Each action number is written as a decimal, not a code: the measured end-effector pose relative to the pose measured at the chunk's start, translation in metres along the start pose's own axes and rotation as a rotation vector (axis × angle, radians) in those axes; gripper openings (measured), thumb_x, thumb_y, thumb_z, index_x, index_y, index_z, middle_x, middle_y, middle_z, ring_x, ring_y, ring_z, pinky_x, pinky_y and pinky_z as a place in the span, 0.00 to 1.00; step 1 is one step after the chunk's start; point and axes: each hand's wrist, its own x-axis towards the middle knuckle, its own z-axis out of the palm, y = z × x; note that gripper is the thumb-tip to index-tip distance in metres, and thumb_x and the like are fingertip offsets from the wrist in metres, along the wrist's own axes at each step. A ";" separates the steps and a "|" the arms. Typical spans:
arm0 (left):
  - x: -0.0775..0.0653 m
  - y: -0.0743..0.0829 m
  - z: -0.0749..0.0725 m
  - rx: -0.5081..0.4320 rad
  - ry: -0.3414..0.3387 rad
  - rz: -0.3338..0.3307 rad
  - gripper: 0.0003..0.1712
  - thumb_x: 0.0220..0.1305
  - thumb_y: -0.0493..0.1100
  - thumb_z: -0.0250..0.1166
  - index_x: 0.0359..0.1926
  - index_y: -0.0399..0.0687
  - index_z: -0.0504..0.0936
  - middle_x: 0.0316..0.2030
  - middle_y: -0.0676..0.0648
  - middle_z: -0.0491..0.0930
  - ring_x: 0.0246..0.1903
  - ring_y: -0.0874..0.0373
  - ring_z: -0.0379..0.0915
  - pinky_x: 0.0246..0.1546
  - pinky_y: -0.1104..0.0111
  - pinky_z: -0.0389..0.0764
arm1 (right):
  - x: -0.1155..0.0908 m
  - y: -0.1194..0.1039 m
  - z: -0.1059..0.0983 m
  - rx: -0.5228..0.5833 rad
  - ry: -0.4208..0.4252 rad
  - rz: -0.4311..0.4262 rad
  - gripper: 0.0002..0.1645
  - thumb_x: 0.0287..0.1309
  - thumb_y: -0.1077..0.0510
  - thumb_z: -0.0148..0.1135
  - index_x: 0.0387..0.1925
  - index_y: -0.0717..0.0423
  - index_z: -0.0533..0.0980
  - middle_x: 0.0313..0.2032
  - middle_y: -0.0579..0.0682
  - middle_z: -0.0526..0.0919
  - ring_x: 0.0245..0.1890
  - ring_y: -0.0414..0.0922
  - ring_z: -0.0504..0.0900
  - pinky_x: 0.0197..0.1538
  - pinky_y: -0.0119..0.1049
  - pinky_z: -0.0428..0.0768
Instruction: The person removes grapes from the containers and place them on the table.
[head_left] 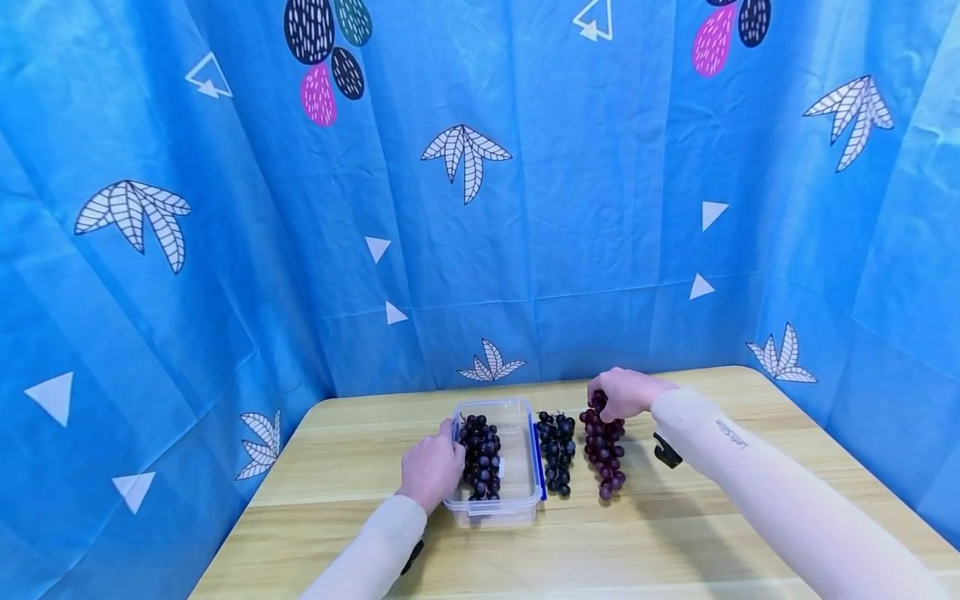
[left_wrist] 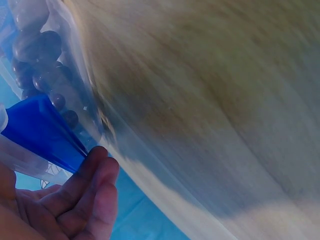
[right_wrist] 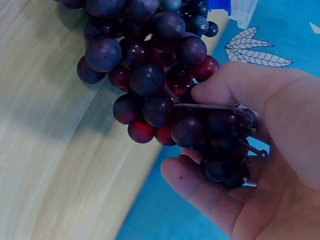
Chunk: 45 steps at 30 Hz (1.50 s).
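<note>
We count one clear box (head_left: 495, 507), two blackish grape bunches (head_left: 557, 454), one glossy dark-red bunch (head_left: 603, 454); our left hand (head_left: 432, 467) grips the box, our right hand (head_left: 628, 393) the dark-red bunch.

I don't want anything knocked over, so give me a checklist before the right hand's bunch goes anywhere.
1. Right hand has a hold on the red grapes: ok, thumb and fingers close round the upper end.
2. Left hand on the container: ok, it grips the left side.
3. Container open on top: ok.
4. Bare space inside: ok, the dark bunch lies along the left, leaving the right side bare.
5. Nothing between red grapes and container: not ok, the black bunch lies there; lifting over it is probably safer.
6. Red grapes wholly off the table: cannot tell.
</note>
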 end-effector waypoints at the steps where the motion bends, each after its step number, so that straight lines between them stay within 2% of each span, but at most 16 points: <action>1: 0.000 0.000 0.000 0.002 0.001 0.002 0.31 0.70 0.48 0.55 0.70 0.42 0.69 0.35 0.40 0.86 0.20 0.56 0.73 0.20 0.60 0.74 | 0.001 0.000 0.001 0.007 -0.002 0.007 0.17 0.53 0.61 0.70 0.46 0.51 0.81 0.41 0.50 0.82 0.35 0.45 0.77 0.33 0.39 0.75; 10: 0.001 0.000 0.002 -0.004 -0.008 -0.006 0.31 0.70 0.49 0.56 0.71 0.42 0.68 0.35 0.40 0.86 0.19 0.56 0.72 0.19 0.61 0.73 | 0.010 0.002 0.006 -0.003 0.006 0.008 0.15 0.50 0.65 0.69 0.42 0.50 0.81 0.39 0.48 0.81 0.36 0.46 0.77 0.36 0.40 0.76; 17: 0.000 0.001 0.001 -0.007 -0.002 -0.002 0.32 0.70 0.48 0.55 0.71 0.42 0.68 0.34 0.40 0.86 0.17 0.57 0.70 0.18 0.62 0.72 | 0.014 0.004 0.011 -0.015 0.020 0.009 0.20 0.48 0.67 0.68 0.46 0.52 0.82 0.45 0.52 0.83 0.44 0.49 0.80 0.39 0.41 0.77; 21: -0.001 0.002 0.000 -0.012 0.002 0.000 0.31 0.70 0.48 0.56 0.71 0.42 0.68 0.33 0.40 0.85 0.16 0.57 0.69 0.18 0.63 0.71 | 0.015 0.004 0.012 -0.005 0.020 0.014 0.23 0.50 0.68 0.67 0.50 0.52 0.82 0.51 0.57 0.83 0.50 0.53 0.81 0.39 0.41 0.76; 24: -0.001 0.002 0.000 -0.017 0.004 0.001 0.31 0.70 0.48 0.56 0.71 0.42 0.68 0.33 0.40 0.86 0.17 0.57 0.70 0.19 0.62 0.73 | 0.016 0.005 0.014 0.006 0.026 0.018 0.25 0.49 0.70 0.65 0.51 0.51 0.82 0.54 0.59 0.82 0.50 0.53 0.80 0.37 0.40 0.76; 29: -0.001 0.002 0.000 -0.013 0.007 0.001 0.31 0.70 0.48 0.56 0.70 0.42 0.69 0.34 0.40 0.86 0.19 0.55 0.73 0.21 0.60 0.75 | 0.020 0.008 0.019 0.002 0.059 0.011 0.29 0.46 0.72 0.62 0.52 0.53 0.83 0.55 0.60 0.81 0.54 0.57 0.79 0.40 0.42 0.77; 33: -0.001 0.002 0.001 -0.003 0.015 0.003 0.30 0.69 0.48 0.56 0.69 0.43 0.70 0.35 0.39 0.86 0.21 0.53 0.76 0.22 0.58 0.76 | 0.022 0.010 0.024 -0.034 0.101 -0.005 0.31 0.45 0.74 0.59 0.52 0.51 0.83 0.50 0.57 0.81 0.56 0.59 0.78 0.47 0.45 0.78; 38: -0.002 0.002 0.000 -0.010 0.010 0.002 0.30 0.69 0.48 0.56 0.69 0.43 0.70 0.32 0.40 0.85 0.19 0.54 0.73 0.21 0.60 0.75 | 0.020 0.008 0.024 -0.048 0.117 -0.026 0.33 0.45 0.77 0.55 0.52 0.52 0.84 0.48 0.56 0.80 0.55 0.59 0.79 0.45 0.43 0.76; 45: -0.002 0.003 -0.002 -0.011 0.007 -0.004 0.30 0.69 0.48 0.56 0.69 0.43 0.70 0.34 0.39 0.86 0.21 0.53 0.76 0.23 0.58 0.77 | 0.024 0.011 0.027 -0.075 0.174 -0.047 0.34 0.46 0.77 0.55 0.54 0.52 0.83 0.53 0.58 0.79 0.57 0.62 0.78 0.48 0.45 0.79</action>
